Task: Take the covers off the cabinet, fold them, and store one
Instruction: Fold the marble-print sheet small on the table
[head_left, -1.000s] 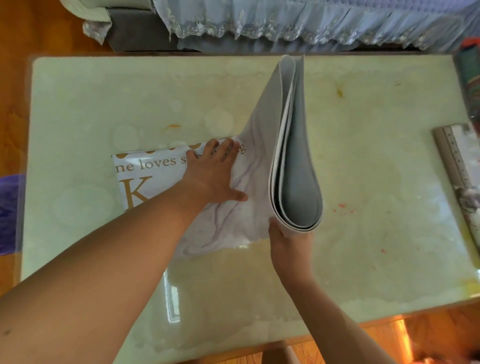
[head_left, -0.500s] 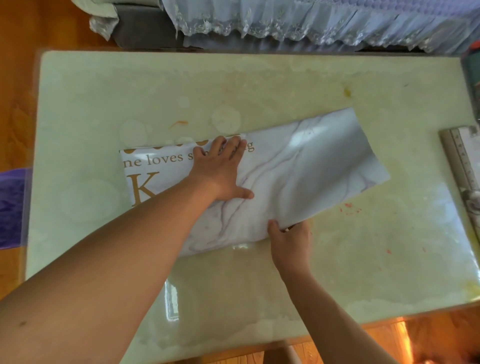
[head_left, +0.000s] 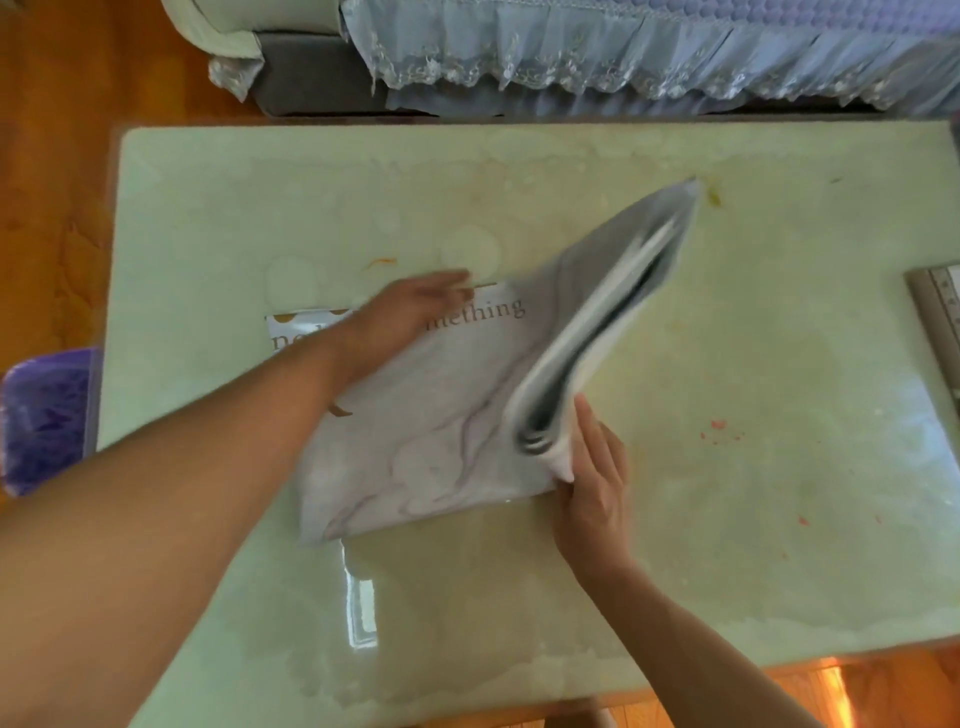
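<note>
- Fingers (head_left: 589, 441) of the right hand (head_left: 592, 483) pinch the cover's (head_left: 431, 452) raised flap at its near corner; the left hand (head_left: 410, 317) lies flat, fingers straight, on the printed half.
- Marbled cover sits mid-tabletop (head_left: 727, 338) — half flat, half lifted, layers fanning apart.
- Risk, as I judge it: loose layers could slide out of line — the fold would land crooked.

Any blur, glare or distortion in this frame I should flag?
Head view: motion blur smears the left hand and the lifted flap of the cover; window glare on the glossy table near edge; wide-angle lens bows the table's edges; right hand fairly sharp.
</note>
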